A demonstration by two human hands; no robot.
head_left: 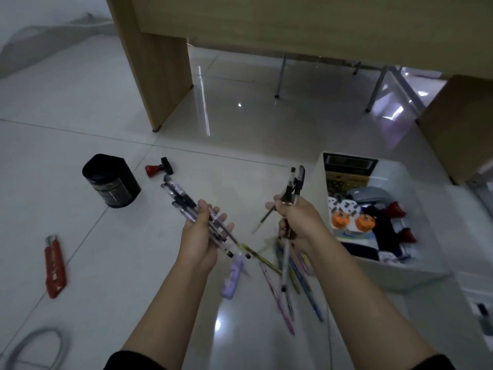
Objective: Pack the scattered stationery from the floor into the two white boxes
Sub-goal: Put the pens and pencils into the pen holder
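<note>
Nearest to the camera, a loose heap of coloured pens (290,284) and a lilac object (232,276), blurred and hard to name, lie on the floor (80,102) between the two forearms. They are probably left there because both hands are already full.

Above this heap, a bundle of clear-barrelled pens (184,201) is held in the left hand (198,236). The palm is turned up, the fingers are curled under the bundle, and the thumb is pressed on top, so that the pens lie side by side and cannot roll away. A smaller group of dark pens (294,188) is gripped in the right hand (298,222), with the fingers closed round the barrels and the tips pointed upward. One thin pen sticks out sideways from this grip. It seems the pens are being gathered into two bunches so that they can be carried in one move.

Just beside the right hand stands a white box (426,265), already partly filled with a calculator (346,169), a grey mouse (369,196) and small items. Its nearness suggests the pens are meant for it. The second box is seen only partly at the right edge, if it is that at all.

Farther left, a red utility knife (55,265), a black cylindrical pen holder (110,181) and a red stamp (158,168) are still unpacked on the tiles. Behind them stands a wooden desk (160,62).
</note>
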